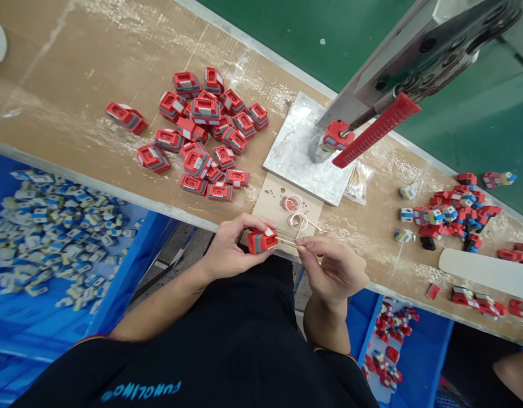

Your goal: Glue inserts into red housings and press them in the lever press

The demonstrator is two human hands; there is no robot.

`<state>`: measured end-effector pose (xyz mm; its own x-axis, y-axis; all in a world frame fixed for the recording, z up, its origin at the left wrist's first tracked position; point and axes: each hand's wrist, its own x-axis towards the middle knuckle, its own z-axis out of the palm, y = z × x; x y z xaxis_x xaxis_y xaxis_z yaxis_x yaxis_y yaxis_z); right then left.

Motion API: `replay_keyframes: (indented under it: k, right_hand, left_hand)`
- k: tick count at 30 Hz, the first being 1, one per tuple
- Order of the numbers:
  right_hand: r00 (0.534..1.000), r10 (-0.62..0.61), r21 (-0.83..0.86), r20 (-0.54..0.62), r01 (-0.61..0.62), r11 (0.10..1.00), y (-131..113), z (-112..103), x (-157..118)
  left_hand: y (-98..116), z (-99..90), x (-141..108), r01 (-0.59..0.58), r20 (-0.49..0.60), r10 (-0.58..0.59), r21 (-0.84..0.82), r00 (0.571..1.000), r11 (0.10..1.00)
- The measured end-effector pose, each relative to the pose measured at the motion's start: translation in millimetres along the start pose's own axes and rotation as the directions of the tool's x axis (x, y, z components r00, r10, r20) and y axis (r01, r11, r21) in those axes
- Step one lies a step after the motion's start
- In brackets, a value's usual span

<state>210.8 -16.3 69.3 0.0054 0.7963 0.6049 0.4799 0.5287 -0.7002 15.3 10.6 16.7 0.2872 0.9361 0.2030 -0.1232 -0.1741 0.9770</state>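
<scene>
At the bench's front edge, my left hand is closed around a red and grey plastic toy part. My right hand pinches a thin wooden stick, whose far end reaches the toy part; whether the tip touches it I cannot tell. Just beyond my hands, two small round dishes stand on a stained board. One dish has something red in it; another stick leans at the nearer dish.
A heap of red and grey parts covers the bench at left. Ahead stands a hand press with a red handle on a metal plate, beside bagged sticks. Assembled toys lie right. Blue bins flank me; another person's arm shows at lower right.
</scene>
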Motion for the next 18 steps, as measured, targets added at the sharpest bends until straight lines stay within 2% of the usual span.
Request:
replay_keyframes:
  k: [8, 11, 14, 18]
  right_hand:
    - [0.999, -0.001, -0.016, 0.036, 0.002, 1.000, -1.6, -3.1, 0.7]
    - [1.000, 0.013, -0.015, 0.000, -0.013, 1.000, -1.7, -4.4, -1.4]
    - [0.999, 0.025, 0.019, -0.022, -0.025, 1.000, -3.2, -3.9, -1.0]
    - [1.000, 0.027, 0.069, 0.009, -0.028, 0.997, -6.0, 0.0, 1.2]
  left_hand:
    - [-0.2, 0.0, 0.4, -0.017, -0.009, 0.017, -0.015, 1.000, 1.000]
    - [-0.9, -0.3, -0.3, -0.001, -0.003, 0.000, -0.022, 1.000, 1.000]
    - [-2.1, -0.5, -1.6, 0.005, -0.002, -0.005, -0.034, 1.000, 0.999]
    - [-3.0, -1.0, -2.6, 0.009, 0.020, -0.008, -0.052, 1.000, 0.999]
